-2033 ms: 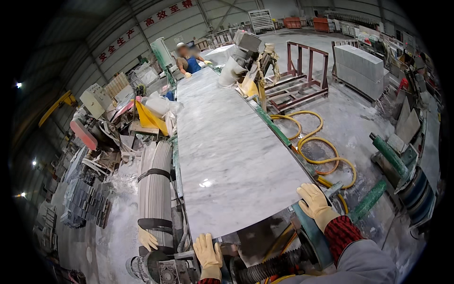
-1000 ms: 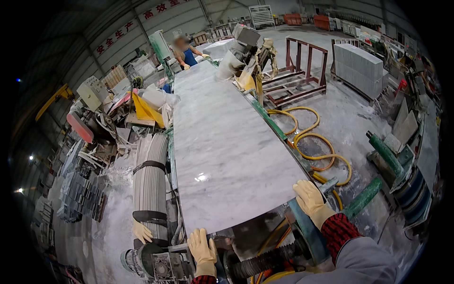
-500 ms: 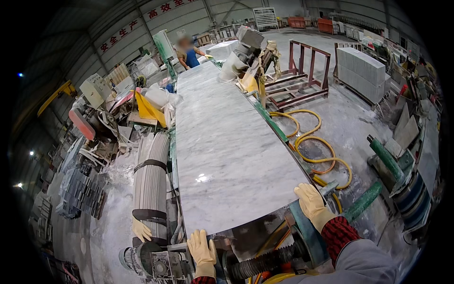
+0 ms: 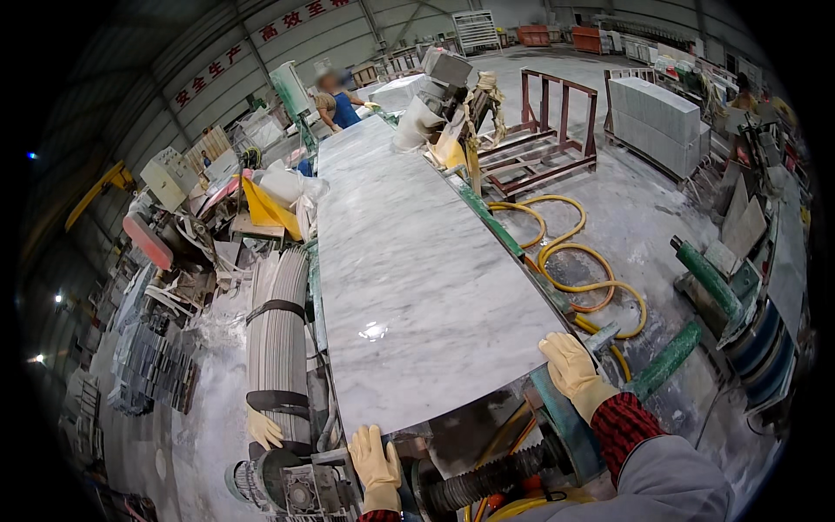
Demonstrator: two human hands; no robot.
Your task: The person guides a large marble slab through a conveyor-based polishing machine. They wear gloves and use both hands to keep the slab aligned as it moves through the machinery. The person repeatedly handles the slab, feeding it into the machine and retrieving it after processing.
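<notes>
A long grey-veined white marble slab [image 4: 426, 270] lies on a green-framed machine bed, stretching away from me. My left hand [image 4: 376, 470], in a cream rubber glove, rests at its near left corner with the fingers stretched out flat. At the near right corner, my right hand [image 4: 571, 372] lies over the slab's edge, gloved alike, its fingers extended. How far the fingertips reach around the edge is hidden. Between my hands, below the slab's end, runs a dark ribbed roller or bellows [image 4: 487, 477]. Another cream glove [image 4: 263, 429] shows beside a strapped bundle of grey strips [image 4: 278, 348] on the left.
A motor [image 4: 252, 483] sits by my left hand. Yellow hose [image 4: 591, 283] loops on the floor at right, near a dark red metal rack [image 4: 544, 139]. At the slab's far end stands a person in a blue apron [image 4: 345, 111]. Stacked stone blocks [image 4: 652, 122] stand far right.
The view has shifted slightly, so the background sits a little farther left. Both my hands keep their places at the slab's near corners. The far person leans slightly differently.
</notes>
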